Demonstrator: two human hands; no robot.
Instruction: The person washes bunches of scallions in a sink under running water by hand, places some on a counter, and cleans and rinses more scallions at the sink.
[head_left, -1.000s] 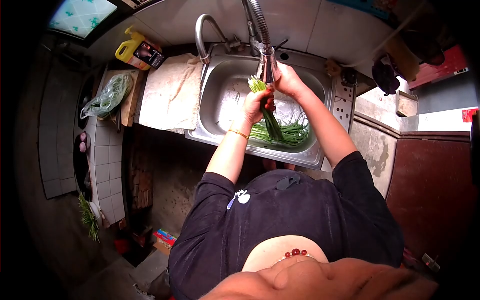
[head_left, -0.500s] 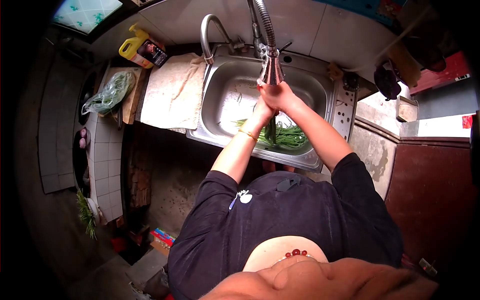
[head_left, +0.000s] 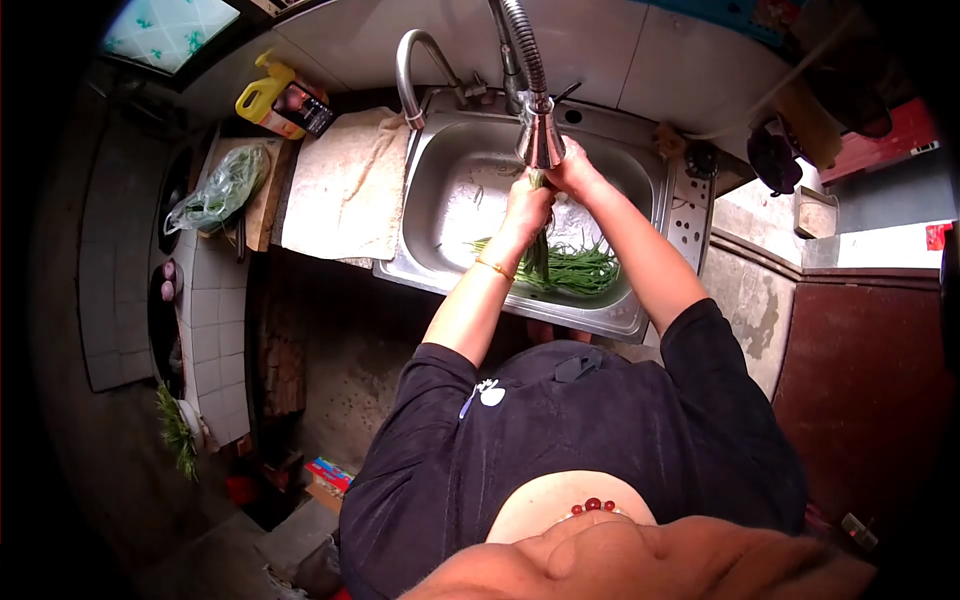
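My left hand [head_left: 528, 208], with a gold bangle at the wrist, is closed around an upright bunch of garlic chives [head_left: 537, 258]. Its pale ends poke up out of the fist, just under the chrome spray head [head_left: 541, 140]. Green leaves hang below the fist towards the loose chives [head_left: 582, 272] on the sink floor. My right hand [head_left: 573, 170] is beside the spray head, close to the pale ends. Its fingers are largely hidden behind the spray head, so I cannot see what they hold.
The steel sink [head_left: 425, 240] has a second, curved tap [head_left: 405, 75] at its back left. Left of it lie a beige cloth [head_left: 345, 190], a yellow bottle [head_left: 262, 98] and a plastic bag of greens [head_left: 225, 185]. A perforated drainboard [head_left: 688, 215] borders the right side.
My hands, pressed together around the bunch before, have come slightly apart. The right has moved up and right, the left a little lower, and the pale ends now show between them.
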